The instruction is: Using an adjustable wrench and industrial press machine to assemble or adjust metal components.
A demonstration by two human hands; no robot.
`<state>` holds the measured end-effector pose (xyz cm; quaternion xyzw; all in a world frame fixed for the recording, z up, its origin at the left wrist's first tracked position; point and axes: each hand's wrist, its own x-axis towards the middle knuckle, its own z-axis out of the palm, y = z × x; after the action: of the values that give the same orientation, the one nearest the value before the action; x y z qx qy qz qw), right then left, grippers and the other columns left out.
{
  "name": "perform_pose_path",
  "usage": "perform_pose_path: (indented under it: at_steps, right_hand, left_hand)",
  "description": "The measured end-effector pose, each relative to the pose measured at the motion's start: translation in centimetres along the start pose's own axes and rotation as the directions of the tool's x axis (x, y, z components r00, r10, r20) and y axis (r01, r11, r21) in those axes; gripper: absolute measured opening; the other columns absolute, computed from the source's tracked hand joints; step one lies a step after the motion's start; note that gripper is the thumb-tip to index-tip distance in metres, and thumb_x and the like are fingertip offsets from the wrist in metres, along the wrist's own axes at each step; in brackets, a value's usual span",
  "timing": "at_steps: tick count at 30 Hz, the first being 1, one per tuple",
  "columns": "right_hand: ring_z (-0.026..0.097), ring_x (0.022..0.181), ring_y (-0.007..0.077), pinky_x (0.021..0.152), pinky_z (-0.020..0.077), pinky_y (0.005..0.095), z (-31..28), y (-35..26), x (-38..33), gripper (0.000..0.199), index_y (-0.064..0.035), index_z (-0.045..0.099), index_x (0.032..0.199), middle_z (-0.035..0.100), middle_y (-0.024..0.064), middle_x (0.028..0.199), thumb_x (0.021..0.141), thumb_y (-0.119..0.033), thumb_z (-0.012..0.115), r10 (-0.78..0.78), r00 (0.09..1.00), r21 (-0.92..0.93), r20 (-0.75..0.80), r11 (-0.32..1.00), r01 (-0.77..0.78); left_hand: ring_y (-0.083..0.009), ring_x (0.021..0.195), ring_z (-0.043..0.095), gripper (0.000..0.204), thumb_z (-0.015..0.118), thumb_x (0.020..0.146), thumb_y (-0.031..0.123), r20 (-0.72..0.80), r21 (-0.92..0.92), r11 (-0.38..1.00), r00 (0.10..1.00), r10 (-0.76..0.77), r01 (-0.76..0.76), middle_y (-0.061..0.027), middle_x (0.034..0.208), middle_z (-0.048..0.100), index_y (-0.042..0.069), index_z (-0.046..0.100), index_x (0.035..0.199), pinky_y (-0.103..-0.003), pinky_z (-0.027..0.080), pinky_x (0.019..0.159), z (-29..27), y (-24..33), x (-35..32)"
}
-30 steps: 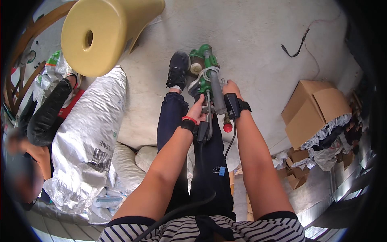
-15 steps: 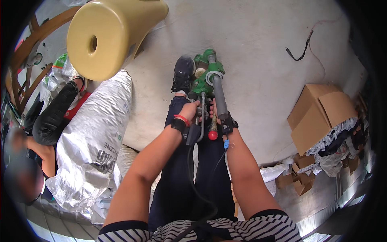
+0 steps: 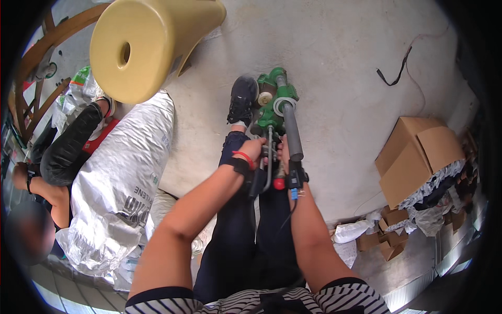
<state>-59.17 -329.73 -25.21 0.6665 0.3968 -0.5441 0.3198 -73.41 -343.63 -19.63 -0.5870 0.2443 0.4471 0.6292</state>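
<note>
A green cast-metal device (image 3: 271,107) with a thick grey tube (image 3: 292,131) and a pale ring around it stands in front of me, beside my dark shoe (image 3: 242,102). My left hand (image 3: 252,149) is closed around the dark metal fittings at its near end, next to a bent metal rod (image 3: 270,162). From the other side, my right hand (image 3: 284,152) has its fingers curled on the same near end, partly behind the tube. Below it sticks out a lever with a red ball knob (image 3: 279,183). What exactly my fingers grip is partly hidden.
A yellow plastic stool (image 3: 130,78) stands at the far left, beyond a full white woven sack (image 3: 130,178). Another person's bent leg (image 3: 73,152) is beside the sack. Right lies an open cardboard box (image 3: 413,157) with grey material; a black cable (image 3: 400,70) lies on the floor.
My hands and the green device sit slightly further right and nearer in the picture, while the whole view shifts a little. Both hands keep their hold. The other person's hand at left has moved.
</note>
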Motion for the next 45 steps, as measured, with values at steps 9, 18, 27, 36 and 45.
perform_pose_path:
  at_steps: [9, 18, 27, 36, 45]
  right_hand:
    - [0.06, 0.063, 0.0359, 0.063, 0.0443, 0.047, -1.9, -7.5, -1.8, 0.04, 0.0055, 0.057, 0.078, 0.059, 0.0209, 0.065, 0.092, -0.03, 0.046, -0.254, 0.967, -0.723, 0.009, 0.667, 0.182]
    - [0.04, 0.048, 0.0064, 0.04, 0.0331, 0.0228, 4.6, -1.0, -4.7, 0.03, -0.0071, 0.051, 0.1, 0.045, -0.0037, 0.064, 0.095, -0.037, 0.048, 0.112, 0.983, 0.318, 0.144, 0.936, -0.153]
    - [0.058, 0.057, 0.024, 0.057, 0.0451, 0.0423, -3.4, -7.7, -2.7, 0.036, 0.0041, 0.057, 0.08, 0.059, 0.011, 0.065, 0.093, -0.028, 0.048, -0.322, 0.947, -0.719, 0.008, 0.656, 0.229]
    - [0.047, 0.048, 0.0084, 0.041, 0.0404, 0.0239, 7.4, -4.2, -9.5, 0.023, -0.0051, 0.052, 0.096, 0.05, 0.0001, 0.065, 0.094, -0.028, 0.05, 0.06, 0.997, 0.149, 0.04, 0.987, -0.065]
    - [0.046, 0.042, 0.0107, 0.035, 0.0359, 0.0269, -0.4, -8.0, -7.1, 0.03, -0.0023, 0.051, 0.079, 0.049, 0.0024, 0.058, 0.094, -0.028, 0.048, -0.175, 0.984, -0.462, -0.021, 0.875, 0.145]
  left_hand:
    - [-0.0187, 0.056, 0.051, 0.026, 0.042, 0.094, 0.029, 0.048, -0.336, 0.921, 0.973, 0.227, -0.198, -0.0068, 0.077, 0.059, 0.007, 0.056, 0.096, -0.029, 0.044, 0.052, 2.1, -5.3, 0.7]
    - [-0.016, 0.059, 0.056, 0.029, 0.039, 0.094, 0.027, -0.146, 0.159, 0.987, 0.988, 0.059, -0.035, -0.0061, 0.073, 0.061, 0.004, 0.057, 0.094, -0.027, 0.043, 0.049, -1.6, 1.0, -3.0]
    - [-0.0201, 0.061, 0.058, 0.024, 0.045, 0.093, 0.027, 0.16, -0.462, 0.883, 0.971, 0.18, -0.087, -0.0096, 0.077, 0.061, 0.005, 0.056, 0.094, -0.032, 0.047, 0.055, 2.2, -6.3, 0.7]
    - [-0.0199, 0.066, 0.059, 0.028, 0.04, 0.094, 0.024, -0.198, 0.272, 0.956, 0.965, 0.171, -0.113, -0.0088, 0.077, 0.062, 0.002, 0.056, 0.097, -0.033, 0.048, 0.057, -1.2, 1.8, -6.0]
    - [-0.0187, 0.056, 0.056, 0.026, 0.044, 0.093, 0.028, 0.045, -0.233, 0.966, 0.991, 0.128, -0.114, -0.0081, 0.073, 0.061, 0.005, 0.056, 0.093, -0.03, 0.047, 0.052, 1.4, -4.5, -2.4]
